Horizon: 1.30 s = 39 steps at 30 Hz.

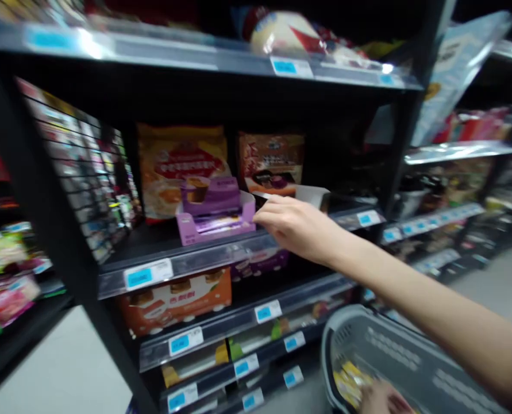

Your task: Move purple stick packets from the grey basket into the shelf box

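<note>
From the right my right hand [287,225] reaches into a middle shelf, fingers bent and pressed together. Its fingertips are at the right edge of a purple open-front display box [189,231], which has purple packets [219,223] in it. Partly behind the hand stands another open box with a white inside [311,195]. What the fingers pinch, if anything, is hidden. At the bottom edge my left hand [375,398] is blurred and cut off, over a grey shopping basket [350,315]. Yellow packets [349,380] lie in the basket beside it; the left fingers are not clear.
Behind the boxes stand a yellow-red bag [182,155] and a brown bag [273,158]. Orange cartons [182,299] sit one shelf below. A dark upright post [35,190] and wire mesh [87,167] bound the left side. Bagged goods [281,31] lie above.
</note>
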Motion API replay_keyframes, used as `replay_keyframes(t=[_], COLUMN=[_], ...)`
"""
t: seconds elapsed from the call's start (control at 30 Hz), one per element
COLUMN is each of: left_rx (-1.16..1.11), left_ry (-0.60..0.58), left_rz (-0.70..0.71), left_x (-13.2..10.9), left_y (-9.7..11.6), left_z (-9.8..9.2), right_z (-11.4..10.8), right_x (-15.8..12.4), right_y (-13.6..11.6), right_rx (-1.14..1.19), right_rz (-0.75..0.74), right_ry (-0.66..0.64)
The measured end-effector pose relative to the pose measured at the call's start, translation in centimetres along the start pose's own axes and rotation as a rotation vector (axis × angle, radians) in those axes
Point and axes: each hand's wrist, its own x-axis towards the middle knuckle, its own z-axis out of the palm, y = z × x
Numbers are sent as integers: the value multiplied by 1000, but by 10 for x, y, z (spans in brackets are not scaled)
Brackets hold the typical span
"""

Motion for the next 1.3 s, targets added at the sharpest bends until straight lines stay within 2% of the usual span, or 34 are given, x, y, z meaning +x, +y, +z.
replay_keyframes(t=[0.07, 0.17, 0.27, 0.33, 0.4, 0.47, 0.53, 0.63, 0.73, 0.87, 0.97, 1.1, 1.3], left_rx=[240, 219, 191, 193, 203, 214, 224, 237, 248, 254, 248, 233, 229], left_ry=[58, -5, -32, -9, 32, 72, 98, 101, 84, 78, 74, 64, 49], left_rz=[29, 49, 72, 96, 119, 140, 154, 170, 184, 191, 184, 169, 170], left_x=[-2, 1, 9, 11, 12, 12, 13, 14, 15, 16, 16, 16, 12], left_y=[3, 2, -5, -9, -12, -13, -14, -16, -18, -21, -24, -22, -15], left_z=[4, 3, 2, 1, 0, -1, -2, -2, -2, 0, 1, 2, 1], right_z=[-13, -17, -7, 7, 26, 46, 66, 92, 116, 148, 166, 174, 170], right_x=[-61, -169, -287, -356, -412, -454, -485, -518, -540, -553, -559, -562, -549], right_y=[16, 37, 42, 35, 22, 5, -14, -45, -76, -106, -117, -119, -122], right_rx=[-36, -62, -23, 35, 124, 195, 237, 280, 318, 358, 367, 364, 402], right_rz=[54, 262, 607, 875, 1105, 1238, 1313, 1412, 1493, 1518, 1487, 1456, 1422], right_ry=[3, -119, -279, -441, -705, -915, -1036, -1181, -1321, -1439, -1473, -1477, -1462])
